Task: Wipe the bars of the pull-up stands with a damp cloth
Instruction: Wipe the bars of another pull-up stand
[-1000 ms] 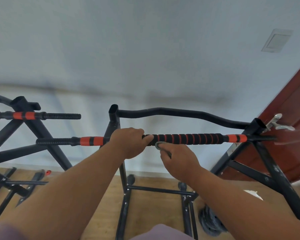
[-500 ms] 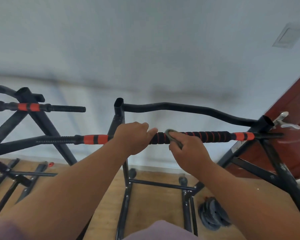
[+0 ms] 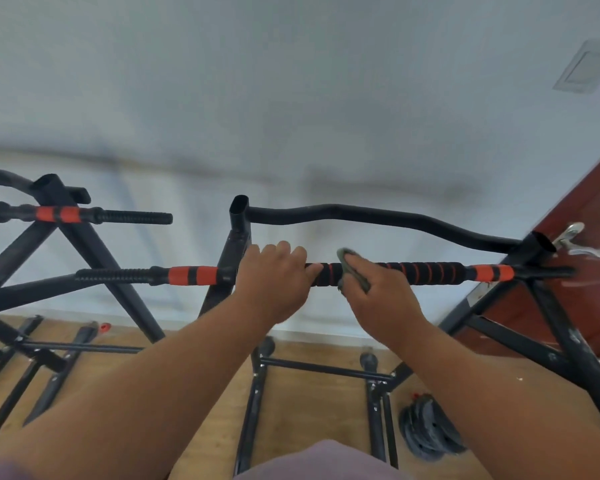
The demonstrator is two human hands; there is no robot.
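Observation:
A black pull-up stand stands in front of me, with a straight bar point(image 3: 426, 273) wrapped in black and orange foam. My left hand point(image 3: 274, 275) grips that bar near its left upright. Just to the right, my right hand point(image 3: 378, 289) holds a small grey-green cloth point(image 3: 347, 261) wrapped over the bar. Behind it runs the stand's curved black upper bar point(image 3: 378, 216). A second stand point(image 3: 70, 216) with the same orange-banded bar is at the left.
A white wall is close behind the stands. A dark red door point(image 3: 582, 244) with a metal handle point(image 3: 579, 242) is at the right. Black weight plates point(image 3: 430, 427) lie on the wooden floor between the stand's feet. The stands' floor rails point(image 3: 323, 368) cross below my arms.
My right hand has slid the cloth from under the bar up over its top and a little to the right. My left hand keeps its grip. The camera has tilted slightly.

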